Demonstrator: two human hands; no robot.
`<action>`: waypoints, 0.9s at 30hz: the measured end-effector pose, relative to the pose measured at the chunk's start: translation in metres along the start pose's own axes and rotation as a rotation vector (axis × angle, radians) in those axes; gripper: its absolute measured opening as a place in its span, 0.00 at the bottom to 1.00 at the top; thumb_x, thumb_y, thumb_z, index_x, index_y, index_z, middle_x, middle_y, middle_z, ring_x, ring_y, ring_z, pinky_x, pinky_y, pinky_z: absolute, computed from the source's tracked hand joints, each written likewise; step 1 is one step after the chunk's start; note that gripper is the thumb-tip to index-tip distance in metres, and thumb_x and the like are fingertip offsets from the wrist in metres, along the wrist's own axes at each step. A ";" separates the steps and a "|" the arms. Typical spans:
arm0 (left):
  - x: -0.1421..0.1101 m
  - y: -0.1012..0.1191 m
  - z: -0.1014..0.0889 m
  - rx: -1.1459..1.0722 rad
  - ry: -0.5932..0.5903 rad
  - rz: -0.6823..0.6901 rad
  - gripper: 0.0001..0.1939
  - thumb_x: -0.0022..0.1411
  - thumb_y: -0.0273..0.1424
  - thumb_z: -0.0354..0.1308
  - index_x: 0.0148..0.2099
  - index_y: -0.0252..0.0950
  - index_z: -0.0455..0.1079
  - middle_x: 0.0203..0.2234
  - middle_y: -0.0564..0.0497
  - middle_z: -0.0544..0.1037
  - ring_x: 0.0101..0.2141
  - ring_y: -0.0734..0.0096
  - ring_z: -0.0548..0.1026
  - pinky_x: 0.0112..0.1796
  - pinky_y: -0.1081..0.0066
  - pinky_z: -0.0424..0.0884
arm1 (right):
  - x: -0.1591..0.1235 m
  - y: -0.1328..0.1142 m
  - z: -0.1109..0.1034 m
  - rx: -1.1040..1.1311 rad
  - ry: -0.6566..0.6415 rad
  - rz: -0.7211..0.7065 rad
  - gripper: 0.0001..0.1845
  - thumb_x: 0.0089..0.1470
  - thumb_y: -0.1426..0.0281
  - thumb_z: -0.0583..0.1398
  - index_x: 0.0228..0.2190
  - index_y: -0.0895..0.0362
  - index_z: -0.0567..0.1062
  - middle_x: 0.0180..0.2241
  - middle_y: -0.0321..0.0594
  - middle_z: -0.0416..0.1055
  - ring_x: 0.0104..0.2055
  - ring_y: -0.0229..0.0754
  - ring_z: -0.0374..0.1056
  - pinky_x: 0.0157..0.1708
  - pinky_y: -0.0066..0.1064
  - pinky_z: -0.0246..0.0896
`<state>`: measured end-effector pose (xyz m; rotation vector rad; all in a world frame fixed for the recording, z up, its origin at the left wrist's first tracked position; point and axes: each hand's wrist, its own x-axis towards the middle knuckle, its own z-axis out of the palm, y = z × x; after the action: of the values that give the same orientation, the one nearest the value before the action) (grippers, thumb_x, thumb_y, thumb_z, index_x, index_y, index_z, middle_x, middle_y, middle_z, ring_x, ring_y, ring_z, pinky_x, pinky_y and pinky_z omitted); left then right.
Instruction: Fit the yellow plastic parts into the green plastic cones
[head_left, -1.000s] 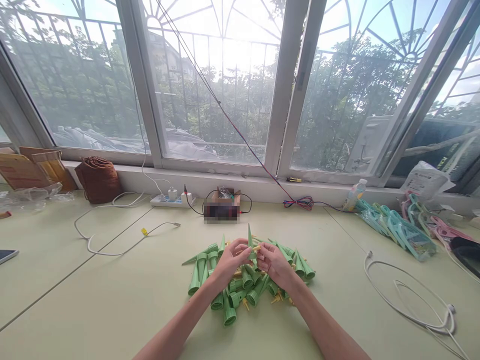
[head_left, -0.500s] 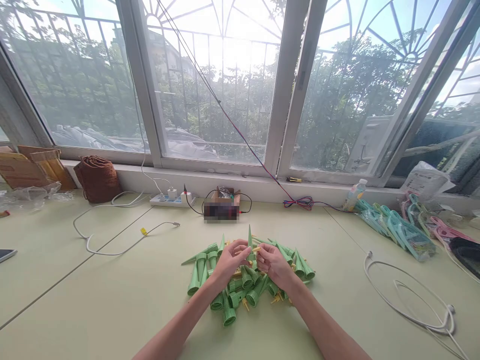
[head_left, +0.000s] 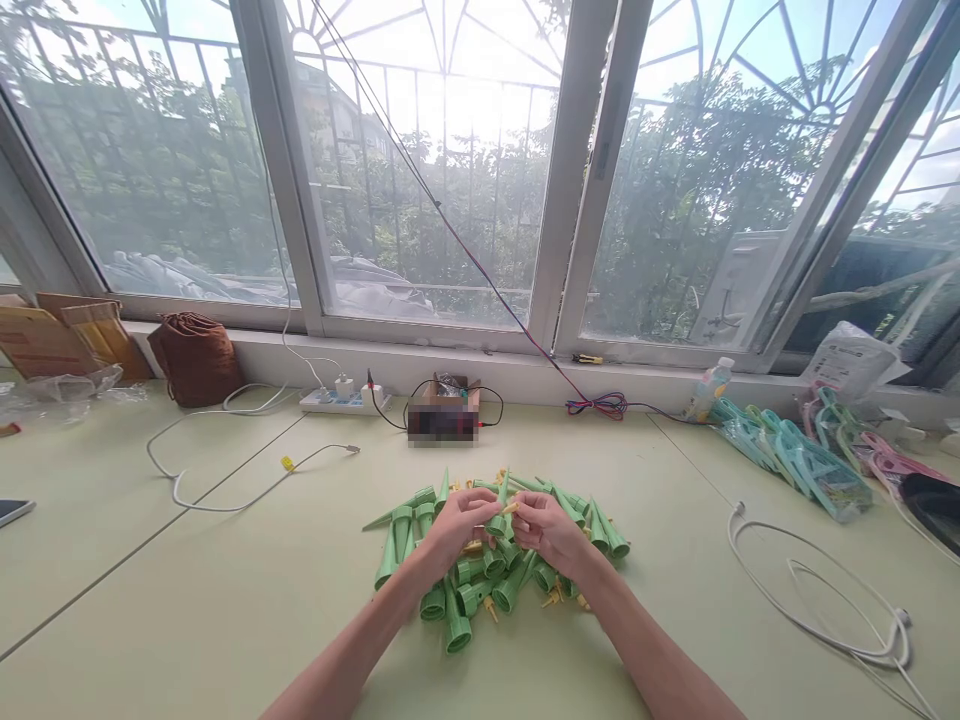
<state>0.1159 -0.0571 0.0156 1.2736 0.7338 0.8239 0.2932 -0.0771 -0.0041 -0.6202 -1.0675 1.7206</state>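
My left hand (head_left: 465,520) is closed on a green plastic watering spike (head_left: 496,522), whose pointed end leans away and whose round open end faces me. Opposite it, my right hand (head_left: 546,522) pinches a small yellow plastic valve (head_left: 511,507) against the spike's side. Whether the valve sits inside a hole there, I cannot tell. Around and beneath both hands spreads a pile of green spikes (head_left: 457,632), with small yellow valves (head_left: 491,608) scattered among them. My fingers hide part of the pile.
Behind the pile stand a small box (head_left: 457,388) and a power strip (head_left: 335,402). White cables lie left and right, one a coiled cable (head_left: 817,625). At the right are a bottle (head_left: 710,390) and bagged turquoise items (head_left: 814,470); a brown pouch (head_left: 196,360) stands left.
The green spike in my left hand has tipped over from upright and come lower, its open end turning toward me. My right hand keeps the yellow valve close against it.
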 end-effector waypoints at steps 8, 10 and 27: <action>0.001 -0.004 0.001 0.085 0.097 0.125 0.19 0.52 0.43 0.67 0.41 0.34 0.75 0.31 0.46 0.79 0.34 0.65 0.76 0.34 0.71 0.72 | 0.001 0.002 -0.004 0.039 0.006 0.013 0.20 0.47 0.61 0.70 0.21 0.59 0.68 0.16 0.27 0.57 0.15 0.26 0.46 0.17 0.25 0.36; 0.002 -0.005 0.001 0.135 0.139 0.190 0.18 0.53 0.41 0.67 0.41 0.35 0.76 0.31 0.48 0.79 0.34 0.66 0.75 0.35 0.71 0.71 | 0.001 0.003 -0.004 0.081 0.012 0.021 0.18 0.47 0.62 0.70 0.22 0.59 0.68 0.16 0.27 0.56 0.15 0.26 0.46 0.17 0.24 0.37; 0.002 -0.006 0.000 0.170 0.144 0.218 0.14 0.55 0.41 0.65 0.38 0.36 0.75 0.23 0.52 0.72 0.28 0.71 0.72 0.29 0.74 0.70 | 0.001 0.007 -0.004 0.092 0.015 0.023 0.18 0.48 0.64 0.69 0.21 0.59 0.68 0.16 0.27 0.55 0.16 0.26 0.45 0.17 0.24 0.37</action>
<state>0.1178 -0.0561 0.0094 1.4765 0.8022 1.0560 0.2922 -0.0753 -0.0119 -0.5886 -0.9690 1.7718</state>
